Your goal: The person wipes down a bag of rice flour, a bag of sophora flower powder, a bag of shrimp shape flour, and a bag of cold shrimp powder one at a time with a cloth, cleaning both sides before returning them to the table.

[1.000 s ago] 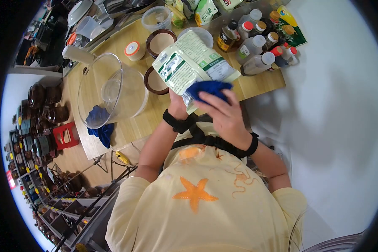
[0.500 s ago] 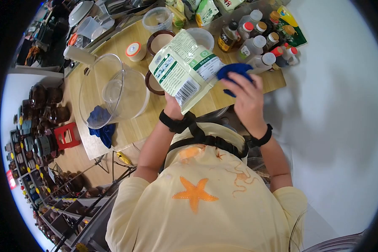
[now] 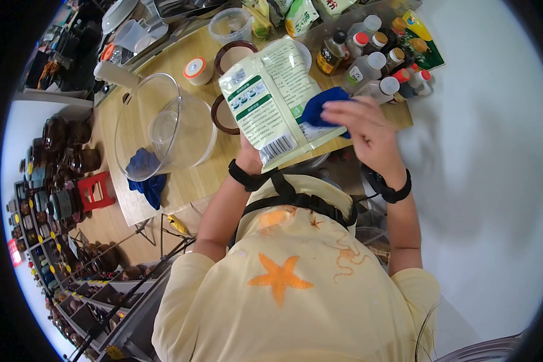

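Observation:
A pale green and white food packet (image 3: 262,99) with a barcode is held up over the table, its printed back towards me. My left hand (image 3: 249,154) grips its lower left edge, with most of the fingers hidden behind it. Against the packet's right side lies a dark blue cloth (image 3: 324,107), pressed there by my right hand (image 3: 365,128), whose fingers are closed on the cloth and slightly blurred. Behind the packet stand two brown-rimmed bowls (image 3: 224,116), partly covered by it.
To the left are a large clear bowl (image 3: 199,136) and another blue cloth (image 3: 148,188) on the wooden table (image 3: 184,192). Several sauce bottles (image 3: 368,66) crowd the back right, beside a white wall (image 3: 482,151). A small orange-lidded tub (image 3: 197,70) stands further back.
My right hand has moved the blue cloth left and slightly down onto the packet's face. The packet has turned a little and lies flatter towards my view.

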`<state>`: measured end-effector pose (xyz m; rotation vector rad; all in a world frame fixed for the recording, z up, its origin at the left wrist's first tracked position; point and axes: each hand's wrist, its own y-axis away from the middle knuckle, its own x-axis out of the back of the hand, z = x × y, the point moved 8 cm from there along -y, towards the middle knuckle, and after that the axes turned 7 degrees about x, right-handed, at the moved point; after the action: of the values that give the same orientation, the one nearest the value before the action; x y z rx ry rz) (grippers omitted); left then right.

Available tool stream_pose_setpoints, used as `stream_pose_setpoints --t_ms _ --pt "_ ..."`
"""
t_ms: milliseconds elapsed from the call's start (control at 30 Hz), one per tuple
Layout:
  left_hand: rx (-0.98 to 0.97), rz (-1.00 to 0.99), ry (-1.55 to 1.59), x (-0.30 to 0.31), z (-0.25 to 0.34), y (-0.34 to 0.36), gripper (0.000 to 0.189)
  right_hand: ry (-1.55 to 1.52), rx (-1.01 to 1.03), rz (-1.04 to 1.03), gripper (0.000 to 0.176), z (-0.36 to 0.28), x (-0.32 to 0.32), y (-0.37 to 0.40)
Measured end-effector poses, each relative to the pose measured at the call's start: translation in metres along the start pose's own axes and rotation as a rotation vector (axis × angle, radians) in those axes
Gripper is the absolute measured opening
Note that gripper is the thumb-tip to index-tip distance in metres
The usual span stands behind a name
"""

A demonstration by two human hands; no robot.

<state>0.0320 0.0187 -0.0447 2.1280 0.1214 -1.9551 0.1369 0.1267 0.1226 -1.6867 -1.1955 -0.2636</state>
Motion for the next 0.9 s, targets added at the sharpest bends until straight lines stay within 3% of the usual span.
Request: stream_pose_setpoints --t_ms 33,167,333,500,900 --pt "0.026 -0.044 0.019 -0.002 -0.003 0.000 0.054 -0.014 0.056 -0.102 0.045 -0.004 -0.008 0.000" --pt "0.025 -0.102 -0.017 0.001 -0.012 0.002 0.057 0.011 0.067 -0.126 0.046 -0.003 -0.007 -0.012" --pt "0.034 0.162 -0.172 0.023 -0.020 0.005 0.055 0.033 0.053 -0.178 0.047 0.005 -0.008 -0.020" --pt "0.131 0.247 -0.087 0.033 -0.022 0.004 0.054 0.003 0.029 -0.198 0.047 0.019 -0.010 -0.021" --pt "0.270 0.184 -0.083 0.021 -0.040 0.003 0.062 0.226 -0.119 -0.019 0.044 0.062 0.004 -0.011"
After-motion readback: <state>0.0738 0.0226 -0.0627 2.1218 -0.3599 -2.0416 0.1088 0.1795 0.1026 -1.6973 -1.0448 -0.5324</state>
